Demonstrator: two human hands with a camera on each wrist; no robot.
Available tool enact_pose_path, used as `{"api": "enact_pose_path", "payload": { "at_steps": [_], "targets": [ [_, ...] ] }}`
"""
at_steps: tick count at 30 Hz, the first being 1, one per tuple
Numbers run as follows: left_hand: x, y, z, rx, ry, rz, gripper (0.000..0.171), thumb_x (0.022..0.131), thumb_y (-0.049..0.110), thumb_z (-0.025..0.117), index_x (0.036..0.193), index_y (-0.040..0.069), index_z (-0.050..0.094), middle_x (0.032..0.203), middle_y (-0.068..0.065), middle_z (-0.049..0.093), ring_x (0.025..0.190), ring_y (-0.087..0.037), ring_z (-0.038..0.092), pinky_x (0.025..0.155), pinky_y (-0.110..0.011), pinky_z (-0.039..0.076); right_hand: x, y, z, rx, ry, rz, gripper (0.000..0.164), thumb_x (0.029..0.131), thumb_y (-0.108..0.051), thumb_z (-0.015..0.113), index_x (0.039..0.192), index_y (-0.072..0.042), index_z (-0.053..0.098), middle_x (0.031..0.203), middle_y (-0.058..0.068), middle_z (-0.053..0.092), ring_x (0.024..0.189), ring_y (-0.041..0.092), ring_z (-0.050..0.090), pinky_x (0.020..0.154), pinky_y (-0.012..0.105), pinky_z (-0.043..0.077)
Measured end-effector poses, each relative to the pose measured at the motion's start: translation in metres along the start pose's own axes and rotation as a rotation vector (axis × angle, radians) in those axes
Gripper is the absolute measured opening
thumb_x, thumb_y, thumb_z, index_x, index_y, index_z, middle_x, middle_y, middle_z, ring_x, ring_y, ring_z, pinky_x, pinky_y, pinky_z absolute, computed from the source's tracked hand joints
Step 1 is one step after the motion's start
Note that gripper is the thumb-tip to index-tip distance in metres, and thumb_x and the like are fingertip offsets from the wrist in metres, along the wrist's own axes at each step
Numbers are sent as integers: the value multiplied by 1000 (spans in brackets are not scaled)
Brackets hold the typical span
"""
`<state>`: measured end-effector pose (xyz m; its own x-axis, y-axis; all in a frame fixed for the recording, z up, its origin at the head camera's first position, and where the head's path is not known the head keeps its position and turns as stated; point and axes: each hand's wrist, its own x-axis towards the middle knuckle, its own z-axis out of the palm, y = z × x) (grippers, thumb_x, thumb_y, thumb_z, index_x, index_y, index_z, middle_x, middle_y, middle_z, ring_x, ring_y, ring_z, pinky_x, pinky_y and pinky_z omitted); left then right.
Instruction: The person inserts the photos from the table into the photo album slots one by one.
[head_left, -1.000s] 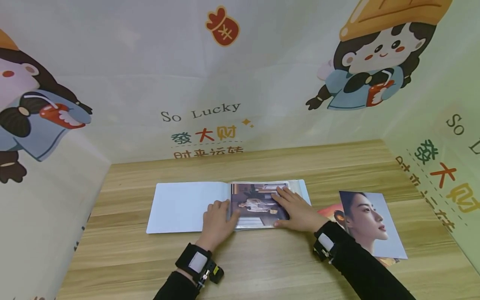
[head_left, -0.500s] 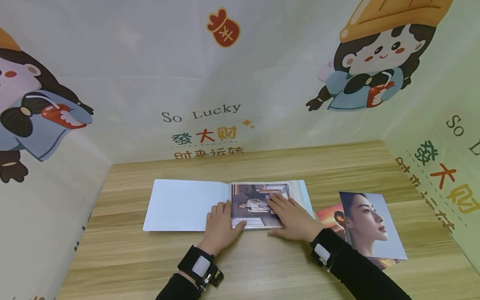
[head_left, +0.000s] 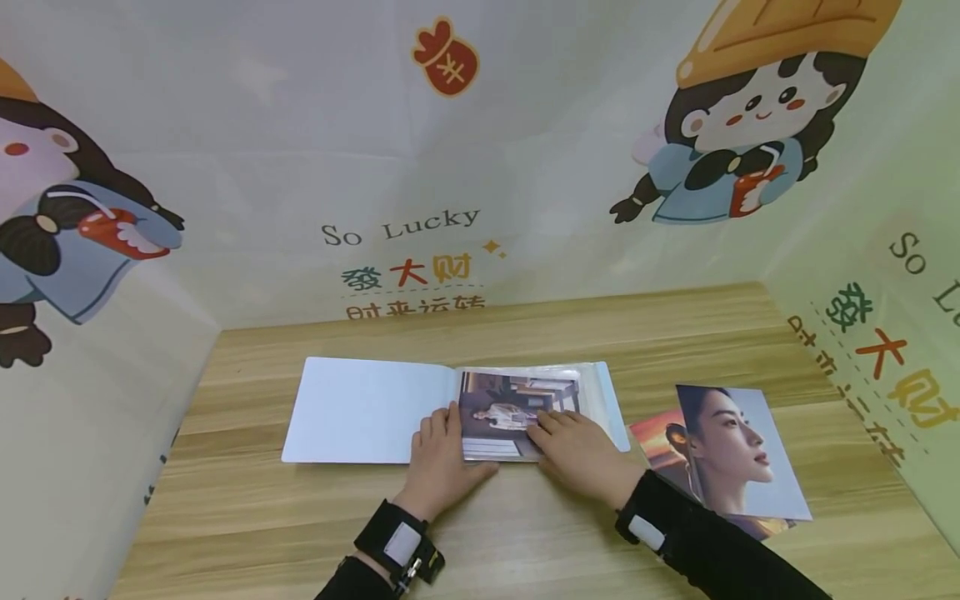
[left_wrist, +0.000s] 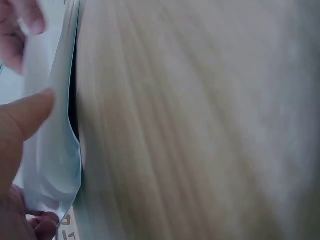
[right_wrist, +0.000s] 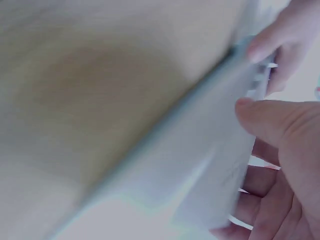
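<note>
A photo album (head_left: 360,412) lies spread on the wooden table, its left side plain white. On the right side, a photo (head_left: 487,392) of a seated figure sits under a clear sleeve (head_left: 592,387). My left hand (head_left: 444,462) rests near the spine, thumb stretched along the front edge. Across the lower right of the photo lies my right hand (head_left: 588,454), fingertips touching the sleeve. The left wrist view shows the thumb (left_wrist: 30,115) over the album's edge. In the right wrist view, the right thumb (right_wrist: 270,120) is beside the pale page (right_wrist: 200,160).
Right of the album lies a loose portrait photo (head_left: 742,454), overlapping an orange-toned photo (head_left: 660,437). Bare wooden table (head_left: 247,500) surrounds the album. Printed cloth walls (head_left: 285,167) stand at the back and both sides.
My right hand has slid down and left across the photo toward the front edge. My left hand has shifted slightly, its thumb now reaching further right. The white side of the album has shifted slightly left.
</note>
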<state>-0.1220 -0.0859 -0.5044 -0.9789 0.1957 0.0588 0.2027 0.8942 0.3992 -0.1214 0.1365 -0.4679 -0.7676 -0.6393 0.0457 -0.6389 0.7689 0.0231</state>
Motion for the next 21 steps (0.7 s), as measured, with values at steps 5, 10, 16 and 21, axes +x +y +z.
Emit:
{"api": "enact_pose_path", "payload": {
  "at_steps": [5, 10, 16, 21],
  "targets": [
    [0, 2, 2, 26, 16, -3, 98, 79, 55, 75, 143, -11, 41, 134, -26, 48, 122, -38, 43, 96, -49, 42, 2, -8, -21, -184, 197, -39, 21, 85, -30, 75, 99, -14, 71, 105, 4, 74, 104, 20, 68, 94, 35, 53],
    [1, 3, 2, -39, 105, 5, 72, 86, 36, 71, 136, -11, 50, 128, -26, 51, 116, -38, 46, 94, -48, 43, 8, -12, -42, -268, 381, -42, 29, 78, -38, 82, 95, -17, 71, 106, -1, 74, 109, 18, 67, 100, 36, 51],
    [0, 2, -5, -218, 213, -12, 51, 80, 1, 65, 128, -12, 57, 119, -26, 56, 111, -39, 52, 95, -50, 48, 16, -14, -48, -178, 580, -32, 66, 71, -28, 88, 127, -8, 60, 132, 14, 63, 124, 29, 59, 105, 42, 49],
    [-1, -2, -15, -338, 233, -65, 45, 82, -2, 59, 127, -8, 58, 118, -23, 59, 109, -36, 60, 94, -50, 52, 21, -15, -36, 99, 651, 25, 84, 73, -14, 83, 140, 10, 38, 142, 31, 48, 127, 41, 54, 100, 48, 51]
  ]
}}
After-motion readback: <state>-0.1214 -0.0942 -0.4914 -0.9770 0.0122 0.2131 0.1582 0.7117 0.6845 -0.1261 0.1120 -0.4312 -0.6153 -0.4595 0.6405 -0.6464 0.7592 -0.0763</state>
